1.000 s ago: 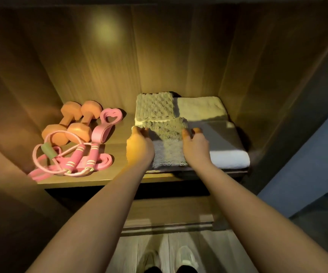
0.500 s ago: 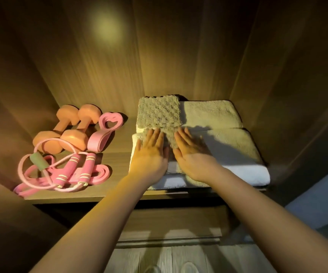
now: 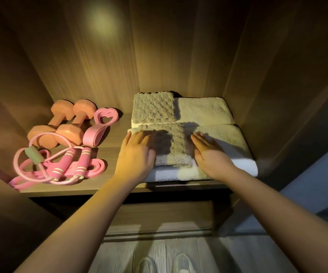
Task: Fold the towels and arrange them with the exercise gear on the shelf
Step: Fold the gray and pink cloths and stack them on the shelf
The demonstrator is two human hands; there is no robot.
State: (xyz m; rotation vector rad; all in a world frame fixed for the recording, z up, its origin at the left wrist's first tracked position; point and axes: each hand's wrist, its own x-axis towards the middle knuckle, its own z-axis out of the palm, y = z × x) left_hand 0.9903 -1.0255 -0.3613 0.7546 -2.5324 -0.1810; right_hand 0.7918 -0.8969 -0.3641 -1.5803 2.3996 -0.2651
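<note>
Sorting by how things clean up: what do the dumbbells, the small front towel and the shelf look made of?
Dumbbells: matte orange coating, likely neoprene or vinyl; no shine. Small front towel: bumpy plush pile, probably cotton or microfibre. Shelf: streaked wood grain, smooth satin face, perhaps laminate.

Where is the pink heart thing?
In the head view, the pink heart-shaped grip lies on the left half of the shelf, just right of the orange dumbbells and left of the towels.

pair of pale shoes (image 3: 147, 265) on grey plank floor (image 3: 218, 257)
</note>
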